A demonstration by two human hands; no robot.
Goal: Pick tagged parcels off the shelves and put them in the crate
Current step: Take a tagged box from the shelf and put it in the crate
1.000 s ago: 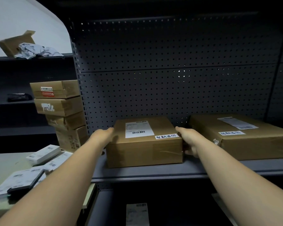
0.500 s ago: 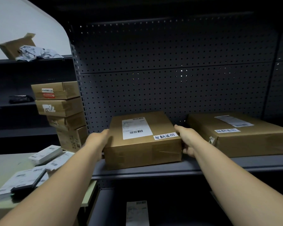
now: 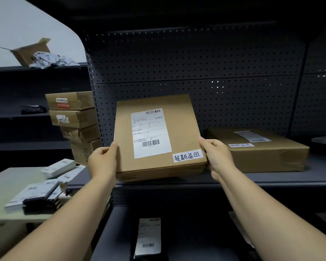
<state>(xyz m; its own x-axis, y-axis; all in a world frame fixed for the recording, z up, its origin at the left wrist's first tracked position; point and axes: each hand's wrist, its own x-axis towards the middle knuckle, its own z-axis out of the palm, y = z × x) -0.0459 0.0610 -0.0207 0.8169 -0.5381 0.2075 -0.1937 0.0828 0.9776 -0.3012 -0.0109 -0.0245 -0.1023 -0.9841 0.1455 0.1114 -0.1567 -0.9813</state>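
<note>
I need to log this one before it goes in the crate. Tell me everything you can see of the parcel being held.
The parcel is a flat brown cardboard box, tilted up so its top faces the camera. It carries a white shipping label with barcodes and a handwritten white tag near its lower right corner. The left hand and right hand grip its opposite sides, just above the shelf edge.

My one head camera looks forward and slightly down, close over my forearms, straight at the shelf [image 3: 252,180] and its pegboard [image 3: 196,59].
</note>
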